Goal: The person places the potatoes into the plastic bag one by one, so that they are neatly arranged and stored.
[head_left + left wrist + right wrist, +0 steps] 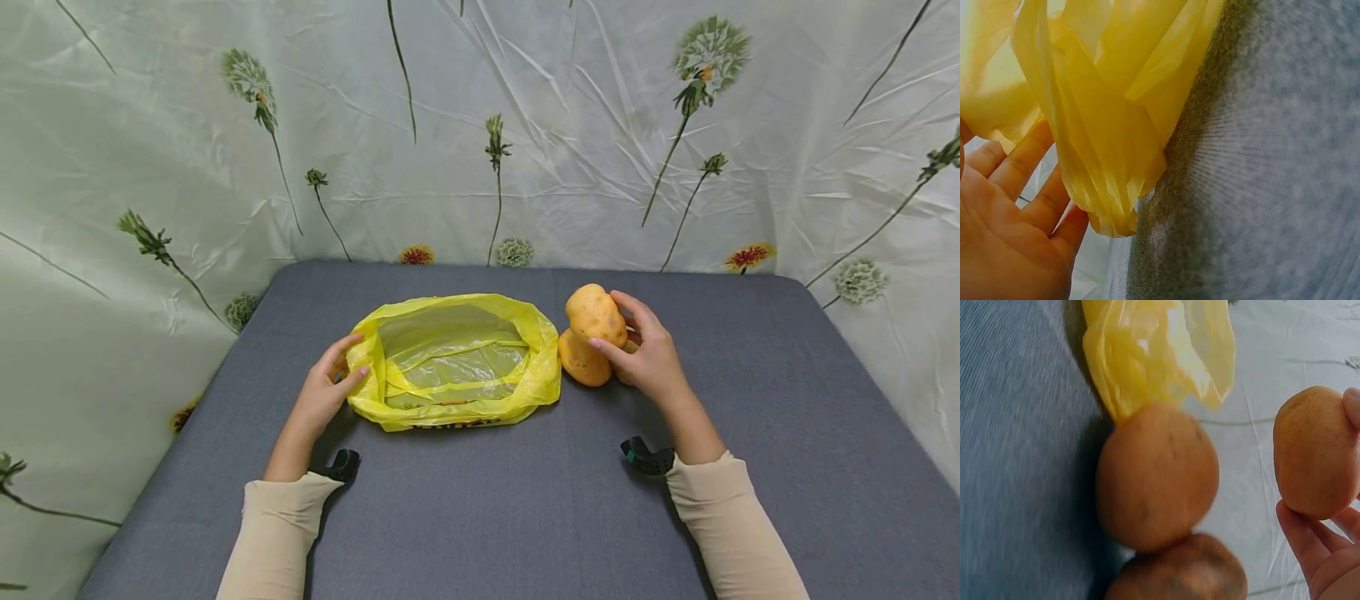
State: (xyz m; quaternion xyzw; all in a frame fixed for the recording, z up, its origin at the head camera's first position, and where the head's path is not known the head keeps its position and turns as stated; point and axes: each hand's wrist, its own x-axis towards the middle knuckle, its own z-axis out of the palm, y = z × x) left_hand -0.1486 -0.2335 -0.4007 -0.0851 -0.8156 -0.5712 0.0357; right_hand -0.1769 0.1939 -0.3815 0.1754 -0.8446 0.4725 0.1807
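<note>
A yellow plastic bag [542, 379] stands on the grey table with its mouth spread wide. At its left rim the left hand [321, 398] holds the edge between thumb and fingers; the left wrist view shows the bag's folds [1104, 137] against the fingers of that hand [1016, 219]. The right hand [654, 358] grips a potato [596, 313] between thumb and fingers, raised above the others. Beneath it, one potato [583, 360] rests beside the bag's right side, and another [1179, 572] lies next to it, partly hidden by the hand in the head view.
A grey cloth-covered table [480, 517] extends around the bag. Behind it and at both sides hangs a pale, flower-patterned curtain [420, 167]. Dark bands [647, 457] are at both wrists, by the beige sleeves [731, 517].
</note>
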